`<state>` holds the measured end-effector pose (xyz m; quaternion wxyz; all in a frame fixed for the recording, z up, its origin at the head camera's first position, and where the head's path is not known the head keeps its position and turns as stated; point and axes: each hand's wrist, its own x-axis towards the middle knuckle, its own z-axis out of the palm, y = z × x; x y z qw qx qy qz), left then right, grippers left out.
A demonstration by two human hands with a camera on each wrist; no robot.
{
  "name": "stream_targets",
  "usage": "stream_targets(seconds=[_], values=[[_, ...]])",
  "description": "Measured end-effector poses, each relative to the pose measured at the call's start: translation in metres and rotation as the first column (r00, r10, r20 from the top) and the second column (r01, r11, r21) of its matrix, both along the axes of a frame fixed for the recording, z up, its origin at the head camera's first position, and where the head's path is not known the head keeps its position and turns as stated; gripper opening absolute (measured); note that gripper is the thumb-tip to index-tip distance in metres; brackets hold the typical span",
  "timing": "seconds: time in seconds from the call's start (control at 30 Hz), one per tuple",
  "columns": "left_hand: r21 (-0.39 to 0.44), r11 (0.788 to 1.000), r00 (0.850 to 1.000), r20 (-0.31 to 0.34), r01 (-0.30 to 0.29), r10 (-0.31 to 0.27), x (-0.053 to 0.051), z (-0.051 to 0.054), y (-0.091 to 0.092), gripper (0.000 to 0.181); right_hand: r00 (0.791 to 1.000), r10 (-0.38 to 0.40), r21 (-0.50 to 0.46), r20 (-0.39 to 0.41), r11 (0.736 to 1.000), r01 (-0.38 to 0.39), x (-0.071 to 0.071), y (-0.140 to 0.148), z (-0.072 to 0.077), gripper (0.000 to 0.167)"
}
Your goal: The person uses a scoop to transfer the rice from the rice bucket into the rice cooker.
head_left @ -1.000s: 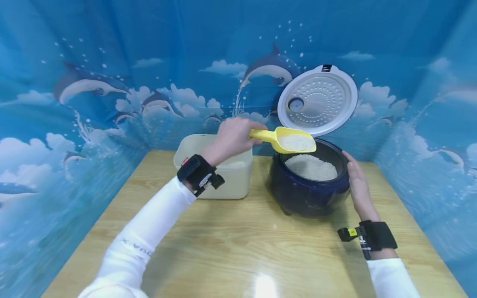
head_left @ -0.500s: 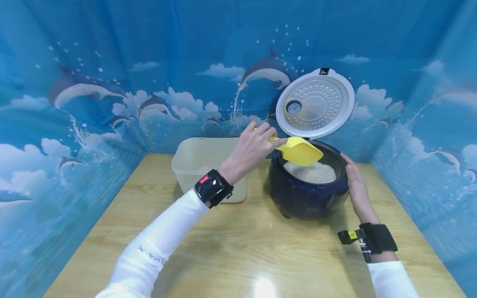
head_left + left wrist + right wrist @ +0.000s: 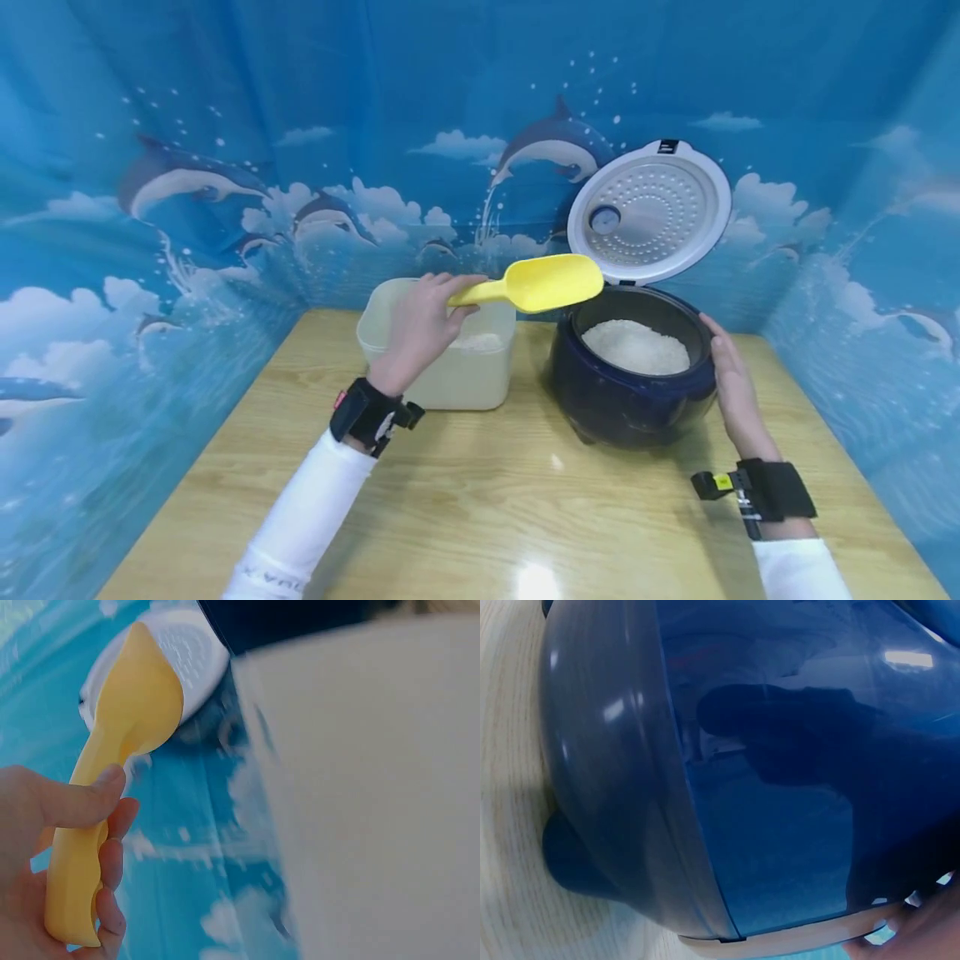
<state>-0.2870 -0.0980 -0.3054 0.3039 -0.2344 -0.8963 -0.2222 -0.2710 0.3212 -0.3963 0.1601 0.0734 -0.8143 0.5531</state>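
My left hand [image 3: 427, 321] grips the handle of a yellow scoop [image 3: 553, 283], holding it above the gap between a cream bin and a dark blue rice cooker. No rice shows in the scoop's bowl. In the left wrist view the fingers curl round the scoop [image 3: 140, 697] with the thumb along its handle. White rice [image 3: 637, 347] is heaped inside the rice cooker [image 3: 630, 408], whose lid [image 3: 651, 212] stands raised. Against the cooker's right rim rests my right hand [image 3: 737, 392], fingers extended. Some rice [image 3: 480, 342] is visible in the cream bin [image 3: 468, 379].
The wooden table [image 3: 480, 492] carries the bin at the left and the cooker at the right. A blue dolphin-print curtain [image 3: 360, 108] encloses the back and both sides. A black camera strap [image 3: 776, 490] sits on the right wrist.
The scoop held rice, tipped over the cooker, then turned back up bare. My left hand has drawn it leftward and up toward the bin. My right hand stays on the cooker's rim.
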Motion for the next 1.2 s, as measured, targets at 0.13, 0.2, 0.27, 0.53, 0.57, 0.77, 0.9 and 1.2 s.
stream_targets(seconds=[0.13,0.2,0.27,0.53,0.57,0.77,0.9,1.2], values=[[0.048,0.996,0.997,-0.004,-0.073,0.073,0.005,-0.013,-0.04,0.046,1.0,-0.007,0.005,-0.004,1.0,0.007,0.002,0.004,0.001,0.058],[0.082,0.991,0.994,0.012,-0.109,0.109,0.009,-0.019,-0.06,0.046,1.0,-0.007,0.003,-0.005,1.0,0.007,0.003,0.006,0.001,0.057],[0.104,0.982,0.987,0.048,-0.156,0.152,0.013,-0.02,-0.079,0.046,1.0,-0.007,0.004,-0.007,1.0,0.007,0.004,0.008,0.002,0.057],[-0.118,0.955,0.946,0.151,-0.272,0.288,0.023,0.0,-0.132,0.039,1.0,-0.023,0.006,-0.017,1.0,0.024,0.006,0.014,0.002,0.057],[-0.15,0.954,0.948,0.152,-0.259,0.281,0.023,0.003,-0.134,0.039,0.999,-0.027,0.003,-0.018,1.0,0.027,0.006,0.014,0.003,0.056],[-0.35,0.919,0.962,0.131,-0.18,0.238,0.01,0.023,-0.128,0.033,0.999,-0.038,-0.006,-0.025,0.999,0.038,0.008,0.014,0.003,0.056],[-0.49,0.861,0.966,0.124,-0.14,0.227,0.0,0.036,-0.113,0.022,0.999,-0.036,-0.015,-0.02,0.999,0.035,0.007,0.011,0.002,0.056],[-0.651,0.75,0.934,0.181,-0.12,0.307,-0.019,0.032,-0.09,0.017,1.0,-0.004,-0.017,-0.013,1.0,0.004,0.001,-0.001,-0.002,0.056]])
